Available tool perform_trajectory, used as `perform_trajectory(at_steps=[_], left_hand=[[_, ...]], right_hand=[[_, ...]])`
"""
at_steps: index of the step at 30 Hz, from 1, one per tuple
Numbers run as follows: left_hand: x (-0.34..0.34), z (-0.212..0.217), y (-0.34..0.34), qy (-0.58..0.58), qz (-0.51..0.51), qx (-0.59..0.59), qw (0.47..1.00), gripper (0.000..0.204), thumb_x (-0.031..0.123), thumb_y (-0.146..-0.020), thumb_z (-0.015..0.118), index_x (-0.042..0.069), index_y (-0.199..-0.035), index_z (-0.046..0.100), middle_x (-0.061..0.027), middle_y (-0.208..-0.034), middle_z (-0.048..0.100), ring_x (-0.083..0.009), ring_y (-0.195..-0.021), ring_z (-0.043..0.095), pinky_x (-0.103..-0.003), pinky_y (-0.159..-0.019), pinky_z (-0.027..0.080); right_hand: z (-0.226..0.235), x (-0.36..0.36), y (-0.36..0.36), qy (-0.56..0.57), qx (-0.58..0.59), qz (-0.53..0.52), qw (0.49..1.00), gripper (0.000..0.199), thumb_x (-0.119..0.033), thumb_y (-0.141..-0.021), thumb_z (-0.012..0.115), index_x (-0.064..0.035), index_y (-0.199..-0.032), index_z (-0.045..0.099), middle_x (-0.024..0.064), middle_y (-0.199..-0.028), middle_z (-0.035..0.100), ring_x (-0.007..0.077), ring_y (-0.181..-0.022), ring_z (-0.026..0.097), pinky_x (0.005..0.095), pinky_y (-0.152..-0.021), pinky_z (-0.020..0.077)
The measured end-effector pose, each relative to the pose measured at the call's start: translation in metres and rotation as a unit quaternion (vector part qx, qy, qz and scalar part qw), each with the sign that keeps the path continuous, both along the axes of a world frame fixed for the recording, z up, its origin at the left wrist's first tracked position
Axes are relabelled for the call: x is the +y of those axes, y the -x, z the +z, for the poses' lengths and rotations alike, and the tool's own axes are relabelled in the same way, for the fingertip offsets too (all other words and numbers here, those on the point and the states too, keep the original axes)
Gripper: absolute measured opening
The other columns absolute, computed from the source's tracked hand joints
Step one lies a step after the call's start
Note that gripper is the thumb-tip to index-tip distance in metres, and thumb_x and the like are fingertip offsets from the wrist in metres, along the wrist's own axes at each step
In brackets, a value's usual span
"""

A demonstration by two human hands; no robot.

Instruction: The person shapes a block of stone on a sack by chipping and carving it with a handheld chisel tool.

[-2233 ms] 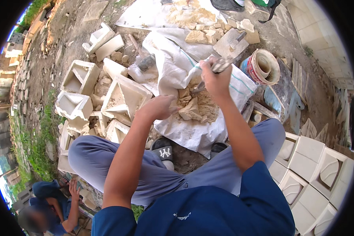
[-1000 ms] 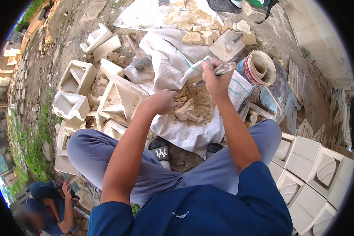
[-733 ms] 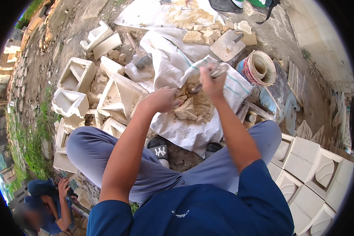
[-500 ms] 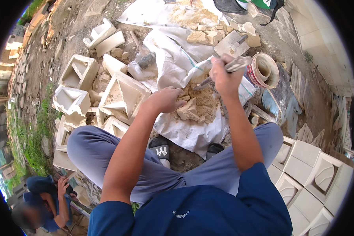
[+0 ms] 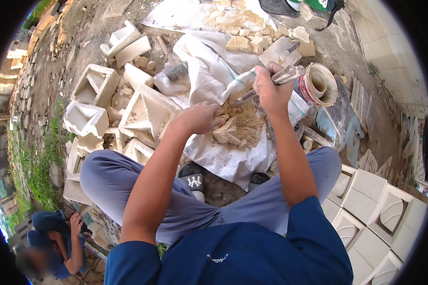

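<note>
My right hand [image 5: 273, 90] is closed round the thick, worn handle of a bladed hand tool [image 5: 245, 98]. Its narrow grey blade slants down to the left over a heap of tan sandy rubble [image 5: 249, 124]. At the heap's left edge, my left hand [image 5: 200, 118] has its fingers curled over a piece of pale stone [image 5: 220, 117], mostly hidden under them. A bigger angular stone chunk [image 5: 228, 131] lies just below those fingertips. Heap and chunks rest on a white woven sheet [image 5: 233, 164].
Cream hollow blocks [image 5: 96, 87] are piled to my left. A red-and-white bucket [image 5: 317, 84] stands right, beside a trowel [image 5: 288, 51] on a slab. A dark-headed mallet [image 5: 177, 72] lies beyond my left hand. Patterned blocks [image 5: 373, 190] are stacked at lower right; another person [image 5: 57, 247] sits at lower left.
The tool in my right hand was smeared by motion and now shows sharper, with the hand only slightly shifted. My left hand stays at the stone, almost unmoved.
</note>
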State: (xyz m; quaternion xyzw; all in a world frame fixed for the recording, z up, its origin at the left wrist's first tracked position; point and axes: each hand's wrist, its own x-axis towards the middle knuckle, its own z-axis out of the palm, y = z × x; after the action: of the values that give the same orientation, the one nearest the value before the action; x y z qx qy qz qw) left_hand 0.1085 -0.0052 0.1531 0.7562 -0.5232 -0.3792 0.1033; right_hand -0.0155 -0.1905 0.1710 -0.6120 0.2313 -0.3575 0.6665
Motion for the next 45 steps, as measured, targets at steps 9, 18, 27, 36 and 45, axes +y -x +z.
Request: perform_trajectory(at_steps=[9, 18, 27, 36, 45], left_hand=[[-0.002, -0.002, -0.003, -0.042, -0.018, -0.002, 0.999, 0.051, 0.042, -0.096, 0.061, 0.009, -0.135, 0.054, -0.0193, -0.133, 0.056, -0.0371, -0.124, 0.054, -0.044, -0.104, 0.044], [-0.016, -0.007, 0.0, -0.028, -0.031, -0.005, 0.999, 0.052, 0.044, -0.096, 0.061, 0.009, -0.134, 0.056, -0.0191, -0.131, 0.058, -0.0371, -0.123, 0.054, -0.044, -0.104, 0.044], [-0.013, -0.008, 0.001, -0.022, -0.02, -0.001, 1.0, 0.052, 0.043, -0.096, 0.061, 0.007, -0.133, 0.056, -0.0202, -0.133, 0.057, -0.038, -0.124, 0.054, -0.043, -0.106, 0.043], [0.0, -0.004, -0.003, 0.002, 0.002, -0.018, 1.0, 0.055, 0.045, -0.096, 0.061, 0.006, -0.134, 0.054, -0.0213, -0.131, 0.057, -0.0385, -0.123, 0.054, -0.044, -0.105, 0.044], [-0.004, -0.003, -0.004, -0.035, -0.033, 0.004, 0.999, 0.055, 0.046, -0.096, 0.06, 0.006, -0.133, 0.055, -0.0212, -0.134, 0.056, -0.0387, -0.124, 0.053, -0.044, -0.105, 0.043]], right_hand=[[-0.027, 0.008, -0.003, 0.049, 0.037, -0.086, 0.994, 0.017, -0.007, -0.084, 0.074, 0.0022, -0.085, 0.06, 0.0047, -0.078, 0.064, 0.0109, -0.065, 0.058, 0.0294, -0.058, 0.0472], [-0.056, 0.011, 0.007, 0.104, 0.011, -0.073, 0.992, 0.025, -0.005, -0.087, 0.068, -0.0047, -0.072, 0.048, -0.0001, -0.067, 0.054, 0.007, -0.056, 0.049, 0.0261, -0.049, 0.0393], [-0.044, 0.01, 0.01, 0.033, 0.014, -0.061, 0.998, 0.019, -0.007, -0.085, 0.072, -0.0011, -0.075, 0.057, -0.0012, -0.068, 0.059, 0.0071, -0.057, 0.053, 0.0267, -0.05, 0.0407], [0.001, 0.011, -0.006, 0.053, -0.007, -0.087, 0.995, 0.03, 0.0, -0.089, 0.064, -0.0091, -0.069, 0.044, -0.0028, -0.058, 0.049, 0.005, -0.046, 0.045, 0.0233, -0.042, 0.0344], [-0.021, 0.01, 0.0, 0.068, 0.062, -0.164, 0.982, 0.02, -0.012, -0.083, 0.074, 0.001, -0.077, 0.06, 0.0057, -0.075, 0.065, 0.0142, -0.067, 0.061, 0.0343, -0.059, 0.0476]])
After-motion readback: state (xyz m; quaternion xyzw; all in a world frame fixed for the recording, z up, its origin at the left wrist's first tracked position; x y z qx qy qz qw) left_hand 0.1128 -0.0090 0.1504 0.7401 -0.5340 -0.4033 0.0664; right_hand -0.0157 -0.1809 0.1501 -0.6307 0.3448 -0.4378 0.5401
